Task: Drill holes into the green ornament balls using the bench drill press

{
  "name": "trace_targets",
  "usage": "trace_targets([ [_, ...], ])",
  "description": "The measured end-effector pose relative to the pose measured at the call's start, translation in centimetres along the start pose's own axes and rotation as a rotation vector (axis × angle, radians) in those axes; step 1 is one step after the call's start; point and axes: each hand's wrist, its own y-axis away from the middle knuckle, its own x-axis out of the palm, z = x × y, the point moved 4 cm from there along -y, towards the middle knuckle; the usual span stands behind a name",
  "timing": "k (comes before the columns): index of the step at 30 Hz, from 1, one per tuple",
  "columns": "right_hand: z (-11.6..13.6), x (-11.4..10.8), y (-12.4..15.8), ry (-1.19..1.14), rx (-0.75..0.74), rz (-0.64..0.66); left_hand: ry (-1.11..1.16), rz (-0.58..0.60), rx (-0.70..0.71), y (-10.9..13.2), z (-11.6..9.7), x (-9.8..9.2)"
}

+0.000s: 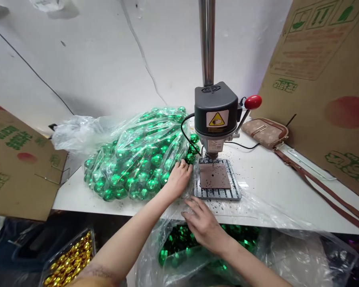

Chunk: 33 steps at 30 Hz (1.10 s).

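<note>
The left hand [179, 177] reaches into the mouth of the clear bag [137, 155] of green balls [151, 161], fingers curled down among the balls nearest the drill; whether it actually pinches one I cannot tell, since the fingertips are buried in plastic and balls. The bag lies on its side with its opening toward that hand, probably so balls can be drawn out without lifting it. Just right of the left hand sits the slotted drill base [217, 179] with a brown pad [214, 175] on it, the drill head [215, 109] hanging directly above and the red lever knob [253, 102] up and to the right of it. The right hand [202, 225] rests flat below the left, fingers spread and holding nothing, pressed on loose plastic sheet [257, 207] at the table edge [107, 209], seemingly steadying it. Under that hand, below the edge, another open bag [179, 255] holds green pieces, placed as if to catch what comes off the table. Room is tight left of the grip, where the bag fills the table; to the right past the base the white top is open up to a purse [265, 132] and its strap [323, 187]. Cardboard [326, 87] walls in both sides. A tray of gold balls [70, 259] lies low to the left.
</note>
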Motion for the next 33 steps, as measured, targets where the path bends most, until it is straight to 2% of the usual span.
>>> trace_targets([
  [4, -1.5, -3.1, -0.6, -0.033, 0.000, -0.075, -0.036, 0.092, -0.102, -1.8, -0.5, 0.2],
  [7, -3.3, -5.9, -1.6, -0.040, 0.029, -0.149, -0.027, 0.105, -0.142, -2.6, -0.9, 0.7],
  [11, -6.1, -10.7, -3.2, -0.069, 0.071, -0.251, -0.028, 0.046, -0.170, -2.1, -1.0, 0.7],
  [13, -7.2, -13.3, -3.9, -0.064, 0.094, -0.308, 0.059, -0.066, -0.222, -1.0, -1.1, -0.1],
  [16, -8.6, -16.6, -4.6, -0.036, 0.144, -0.393, 0.433, -0.332, -0.267, 1.2, -2.1, -2.0],
  [18, -9.6, -18.4, -5.3, -0.074, 0.264, -0.483, 0.871, -0.418, -0.281, 2.5, -3.3, -2.6],
  [20, -10.8, -19.7, -6.2, -0.182, 0.403, -0.578, 1.410, -0.359, -0.358, 2.9, -4.6, -2.1],
  [22, -11.6, -20.8, -7.8, -0.289, 0.439, -0.644, 1.887, -0.256, -0.497, 2.8, -5.8, -0.9],
  [24, -12.4, -21.8, -9.6, -0.296, 0.427, -0.691, 2.181, -0.197, -0.622, 2.3, -6.3, 0.1],
  [26, -13.4, -22.6, -11.3, -0.314, 0.434, -0.699, 2.303, -0.156, -0.687, 1.8, -6.1, 0.9],
  [30, -14.8, -23.8, -13.8, -0.363, 0.438, -0.710, 2.340, -0.050, -0.709, 1.1, -5.6, 1.6],
  [33, -14.7, -24.1, -15.1, -0.356, 0.438, -0.725, 2.305, -0.121, -0.709, 0.6, -5.2, 1.6],
])
